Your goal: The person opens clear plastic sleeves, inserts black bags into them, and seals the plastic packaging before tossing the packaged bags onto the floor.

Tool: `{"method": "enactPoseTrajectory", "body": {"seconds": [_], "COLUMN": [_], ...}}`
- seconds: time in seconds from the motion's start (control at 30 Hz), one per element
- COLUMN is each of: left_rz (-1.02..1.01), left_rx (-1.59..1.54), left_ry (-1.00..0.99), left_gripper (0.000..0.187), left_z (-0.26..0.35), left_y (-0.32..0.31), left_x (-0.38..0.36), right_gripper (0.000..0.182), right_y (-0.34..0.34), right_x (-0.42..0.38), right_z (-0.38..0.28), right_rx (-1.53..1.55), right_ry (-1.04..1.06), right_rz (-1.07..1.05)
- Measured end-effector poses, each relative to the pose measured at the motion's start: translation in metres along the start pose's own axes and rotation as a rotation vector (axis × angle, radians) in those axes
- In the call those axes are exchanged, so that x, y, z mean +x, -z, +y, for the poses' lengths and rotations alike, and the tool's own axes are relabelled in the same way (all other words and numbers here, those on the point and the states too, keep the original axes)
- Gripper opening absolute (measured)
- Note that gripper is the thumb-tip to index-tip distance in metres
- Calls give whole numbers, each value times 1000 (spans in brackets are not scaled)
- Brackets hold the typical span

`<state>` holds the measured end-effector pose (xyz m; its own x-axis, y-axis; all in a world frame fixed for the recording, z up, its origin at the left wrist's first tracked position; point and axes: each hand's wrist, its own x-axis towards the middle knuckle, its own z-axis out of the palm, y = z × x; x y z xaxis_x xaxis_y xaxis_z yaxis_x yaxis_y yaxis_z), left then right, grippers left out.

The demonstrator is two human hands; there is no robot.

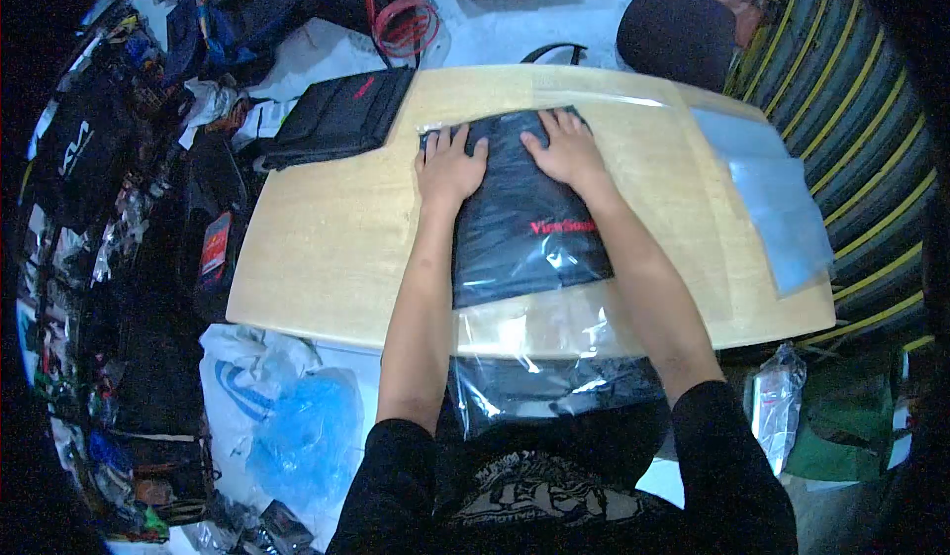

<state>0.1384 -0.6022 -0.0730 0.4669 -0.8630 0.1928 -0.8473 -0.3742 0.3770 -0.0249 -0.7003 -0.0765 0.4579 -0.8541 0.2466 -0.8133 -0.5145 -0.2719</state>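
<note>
A black folded bag [524,224] with red lettering lies inside a clear plastic sleeve [539,332] on the light wooden table [327,248]. My left hand [450,164] presses flat on the bag's far left corner, fingers spread. My right hand [566,147] presses flat on its far right corner, fingers spread too. The sleeve's near end hangs over the table's front edge toward my body.
A second black bag [341,115] lies at the table's far left corner. Clear plastic sleeves [782,209] are stacked at the right end. A dark round stool [678,31] stands behind the table. Bags and clutter [129,209] fill the floor on the left, with plastic bags [287,416] near my left side.
</note>
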Motion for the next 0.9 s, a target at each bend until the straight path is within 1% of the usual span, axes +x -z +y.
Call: {"method": "enactPoseTrajectory", "body": {"seconds": [0.07,0.13,0.17,0.2,0.27,0.33,0.37,0.4,0.43,0.47,0.5,0.53,0.6,0.63,0.67,0.73,0.77,0.83,0.87,0.9], "left_rz": [-10,-12,42,156,223,113,66,-70,-93,-102,-44,18,146,-60,85,78,39,-42,-64,-54], "left_rx": [-1,-55,-258,-445,-246,-132,-77,0,-64,-128,-168,-272,-457,-643,-560,-619,-833,-1261,-1341,-1344], "left_ry": [-2,-60,-140,-210,-184,-221,-234,-225,-226,-239,-257,-200,-104,247,182,90,164,320,346,389], "left_gripper": [63,64,64,62,60,60,60,60,60,61,60,60,60,58,55,54,55,57,60,59], "left_z": [-3,-7,-25,-36,-32,-36,-38,-43,-48,-44,-40,-41,-42,-25,-26,-49,-44,-30,-35,-41], "left_y": [-2,4,-4,-7,33,38,37,34,33,40,42,44,55,82,79,57,64,92,100,104], "left_x": [4,3,12,8,-42,-101,-117,-122,-124,-121,-122,-131,-148,-171,-191,-204,-207,-215,-216,-220], "right_gripper": [72,71,67,61,60,60,60,60,56,54,53,52,47,44,41,36,33,33,34,34], "right_y": [2,-1,4,44,75,85,81,72,58,68,77,82,101,107,103,90,98,102,105,108], "right_x": [4,7,11,-13,-49,-107,-129,-149,-157,-161,-161,-165,-187,-194,-199,-215,-215,-210,-209,-213], "right_z": [4,11,22,9,19,25,29,33,40,38,37,33,21,18,19,22,17,29,36,38], "right_rx": [56,112,393,511,423,310,190,71,199,275,288,307,310,312,284,219,328,625,776,870], "right_ry": [65,101,166,-34,175,246,253,252,216,231,241,251,133,76,58,18,8,-115,-177,-188], "right_rz": [52,79,113,43,194,253,82,-104,-96,-69,57,175,250,299,238,89,142,129,121,128]}}
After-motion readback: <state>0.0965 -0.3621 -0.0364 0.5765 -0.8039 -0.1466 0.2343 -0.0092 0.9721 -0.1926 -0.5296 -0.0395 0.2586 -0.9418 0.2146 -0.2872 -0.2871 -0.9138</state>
